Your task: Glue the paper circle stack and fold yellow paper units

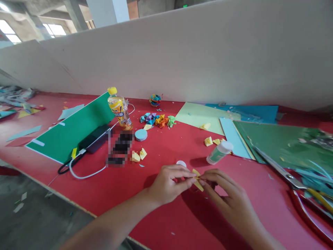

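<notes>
Yellow paper [199,186]: pinched in left hand [170,183] and right hand [229,194], set lengthwise across grip line, equally near both.

- Up front, left hand [166,184] and right hand [230,196] meet above the surface [161,225], a paper piece [199,185] between them.
- Just behind the right hand, there stands the tub [218,153]!
- Far right, scissors [292,180] lie along the near edge of the sheets [281,139].
- Over left, a bottle [121,113] stands behind the round stack [141,135], right of the board [78,125].
- Back centre, crumpled papers [161,120] sit before a small bundle [155,100], near the partition [187,55].
</notes>
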Demonstrator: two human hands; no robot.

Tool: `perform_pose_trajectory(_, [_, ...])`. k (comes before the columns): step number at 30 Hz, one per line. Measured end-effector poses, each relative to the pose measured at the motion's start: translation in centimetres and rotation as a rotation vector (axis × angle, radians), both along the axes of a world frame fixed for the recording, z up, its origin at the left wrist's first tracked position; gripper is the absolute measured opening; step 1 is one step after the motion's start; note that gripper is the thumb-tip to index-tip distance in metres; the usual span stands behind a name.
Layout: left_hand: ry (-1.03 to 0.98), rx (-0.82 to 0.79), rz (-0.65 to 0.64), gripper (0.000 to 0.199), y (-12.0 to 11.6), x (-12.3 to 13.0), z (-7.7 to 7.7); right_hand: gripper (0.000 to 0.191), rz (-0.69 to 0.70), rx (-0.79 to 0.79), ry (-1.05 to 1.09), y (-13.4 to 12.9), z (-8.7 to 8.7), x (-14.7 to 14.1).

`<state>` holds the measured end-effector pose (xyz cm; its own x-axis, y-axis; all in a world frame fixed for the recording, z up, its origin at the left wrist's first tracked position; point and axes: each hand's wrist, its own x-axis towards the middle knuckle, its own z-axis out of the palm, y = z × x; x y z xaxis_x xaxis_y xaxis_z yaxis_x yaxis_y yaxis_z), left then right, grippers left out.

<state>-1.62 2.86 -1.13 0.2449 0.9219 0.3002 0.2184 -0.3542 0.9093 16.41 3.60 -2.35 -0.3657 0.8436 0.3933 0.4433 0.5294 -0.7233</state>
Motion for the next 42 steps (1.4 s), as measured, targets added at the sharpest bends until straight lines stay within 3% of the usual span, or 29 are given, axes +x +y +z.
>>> perform_pose_trajectory(6, [-0.027,-0.083,-0.11,0.016,0.4,-0.2,0.3,0.011,0.005,0.015,0.014,0.2,-0.1,0.4])
perform_pose_trajectory(10, [-0.023,-0.043,-0.089,0.013,0.4,-0.1,-0.1,0.013,0.008,0.001,0.03,0.1,-0.3,0.3])
perform_pose_trajectory(18, [0.008,0.053,0.076,0.013,0.3,0.1,-0.4,0.011,0.002,-0.003,0.013,-0.1,0.3,0.1])
perform_pose_trajectory(28, [0.013,0.03,0.047,0.026,-0.4,0.3,-0.1,0.01,0.079,0.045,-0.071,-0.4,-0.6,0.5])
perform_pose_trajectory(37, [0.194,0.266,-0.077,0.034,-0.5,0.4,-2.1,0.013,0.188,-0.009,-0.043,-0.9,-0.9,-0.6])
perform_pose_trajectory(40, [0.178,0.364,0.006,0.033,-0.5,-0.3,-0.9,0.013,0.115,0.024,-0.008,-0.9,-0.8,-0.7])
perform_pose_trajectory(42, [0.183,0.442,0.126,0.037,-0.5,-2.5,0.8,0.015,0.01,-0.016,-0.012,-0.7,-0.9,-0.4])
